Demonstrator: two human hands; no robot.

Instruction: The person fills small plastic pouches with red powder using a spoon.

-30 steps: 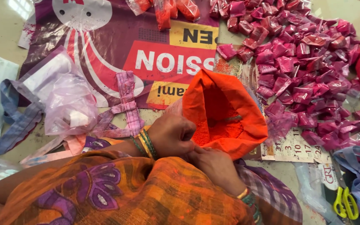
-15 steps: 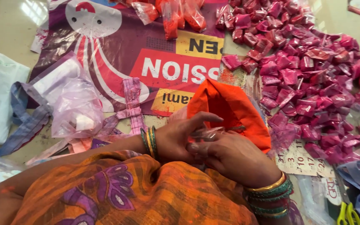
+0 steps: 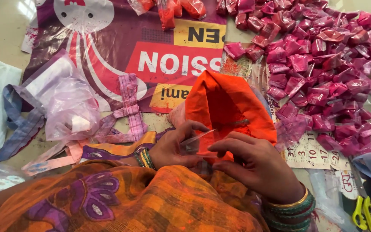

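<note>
Head view shows both hands meeting near the middle of the floor, just in front of an orange cloth bag (image 3: 228, 107) that stands open-mouthed toward the person. The left hand (image 3: 174, 148) and the right hand (image 3: 254, 165) pinch a small clear plastic pouch (image 3: 196, 139) between their fingertips, fingers narrow and closed on it. The step in hand looks like opening or readying that pouch; the next move likely calls for spreading its mouth without tearing the thin film. A heap of pink packets (image 3: 323, 73) lies far right, a printed banner (image 3: 151, 56) far left of it, yellow-handled scissors (image 3: 366, 215) near right. Compared with half a second ago, the hands sit slightly lower and the pouch shows edge-on.
</note>
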